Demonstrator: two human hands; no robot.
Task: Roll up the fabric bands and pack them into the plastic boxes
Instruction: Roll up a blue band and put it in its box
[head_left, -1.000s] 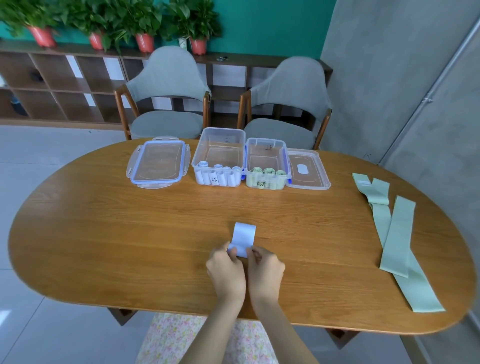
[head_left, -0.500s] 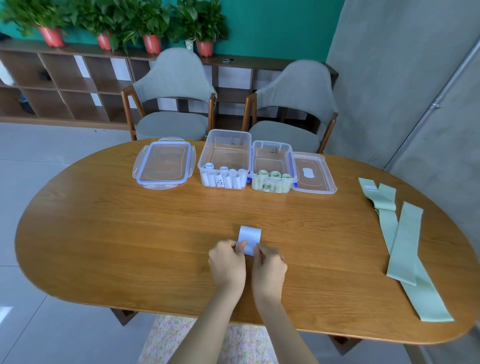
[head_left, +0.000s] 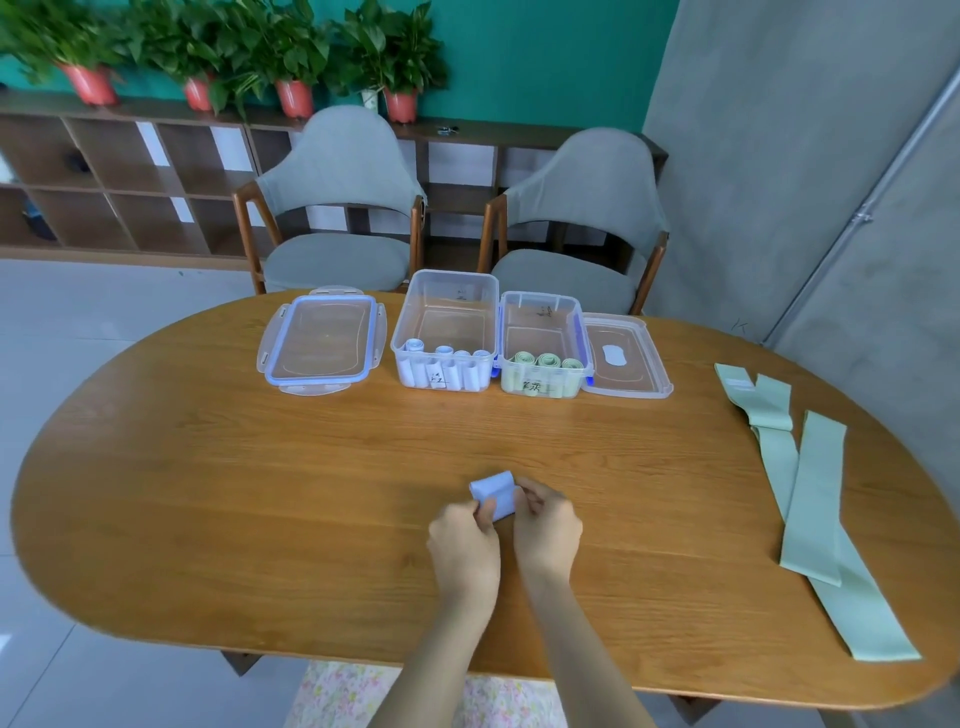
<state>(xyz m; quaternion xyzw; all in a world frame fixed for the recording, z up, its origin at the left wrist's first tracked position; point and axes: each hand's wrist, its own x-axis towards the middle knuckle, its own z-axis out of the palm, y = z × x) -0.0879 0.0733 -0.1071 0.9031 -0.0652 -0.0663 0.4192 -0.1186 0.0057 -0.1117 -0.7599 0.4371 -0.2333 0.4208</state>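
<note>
held between both hands at the six o'clock side of the table (head_left: 208, 467): a pale blue band (head_left: 494, 493), rolled almost to its end into a short fat roll, lifted just off or resting lightly on the wood, hard to tell which. left hand (head_left: 464, 545) curled narrow around the near left end of the roll, fingers pinching it; right hand (head_left: 548, 525) curled narrow at the right end, fingertips pressed to the roll's side. neither hand loose, both closed on the same roll. judged as the last turn of the rolling step. best done by keeping tension even at both ends so the layers stayed flush and did not cone out, tucking the loose tail flat under a thumb, and never letting go with both hands at once, since stretchy cloth would likely spring open. next, probably carried toward twelve o'clock to the left box (head_left: 447, 332), already lined along its near wall with blue rolls (head_left: 444, 366) standing on end, with room behind them; roll best set upright and wedged against its neighbours with the tail facing them. just to the right, touching it, the right box (head_left: 543, 338) with green rolls (head_left: 545, 371). lids (head_left: 322, 340) lying open at either side of the boxes. at three o'clock, well apart from the hands, long green bands (head_left: 810, 499) lying flat and overlapped, not yet rolled.
</note>
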